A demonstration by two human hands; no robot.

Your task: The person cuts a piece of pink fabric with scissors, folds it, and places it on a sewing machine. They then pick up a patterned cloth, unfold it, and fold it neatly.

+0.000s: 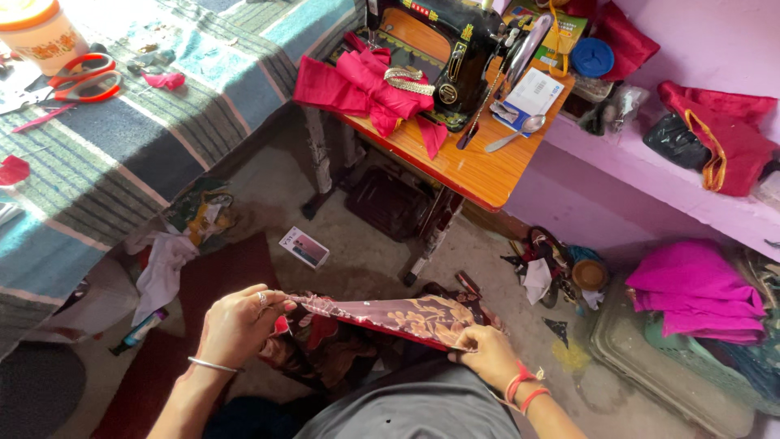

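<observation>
My left hand (pixel 237 325) pinches one end of a maroon cloth strip with a gold flower print (pixel 390 313). My right hand (pixel 487 351) grips the strip's other end, so the piece is stretched between both hands above my lap. More dark patterned cloth (pixel 325 345) bunches beneath it. A black sewing machine (pixel 443 41) stands on an orange wooden table (pixel 479 167) ahead, with bright pink fabric (pixel 366 85) under its needle arm.
A bed with a striped blue cover (pixel 122 154) lies at left, carrying red-handled scissors (pixel 77 81) and a plastic jar (pixel 41 36). A small box (pixel 304 247) lies on the floor. Pink cloth (pixel 695 289) sits on a crate at right, below a lilac shelf (pixel 650 167).
</observation>
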